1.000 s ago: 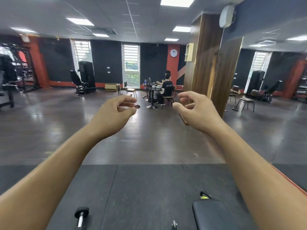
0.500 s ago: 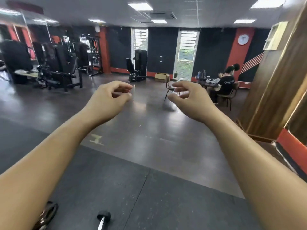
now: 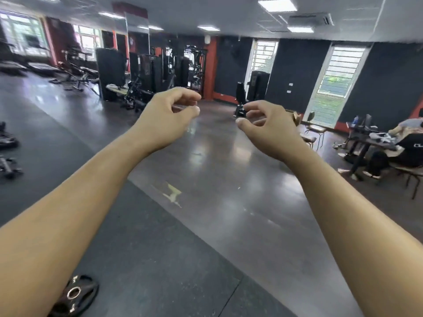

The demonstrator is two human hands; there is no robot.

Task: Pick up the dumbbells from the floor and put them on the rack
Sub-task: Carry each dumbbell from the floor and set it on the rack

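Left grip (image 3: 168, 115) and right grip (image 3: 269, 128) are held out loosely curled and empty, what look like dumbbells (image 3: 8, 167) lie blurred on the floor (image 3: 217, 179) far left, well apart from both, and stepping off blind could mean tripping on the plate (image 3: 75, 294) underfoot

1. the floor (image 3: 229, 175) beyond the mat is dark, smooth and glossy, with bright reflections.
2. the mat (image 3: 148, 259) is dark grey, matt and finely grained, like rubber.
3. the weight plate (image 3: 88, 291) at the mat's near left corner is black, slightly shiny, with a bright metal ring.
4. the dumbbells (image 3: 8, 167) at the mat's left edge look dark and matt, though blurred.
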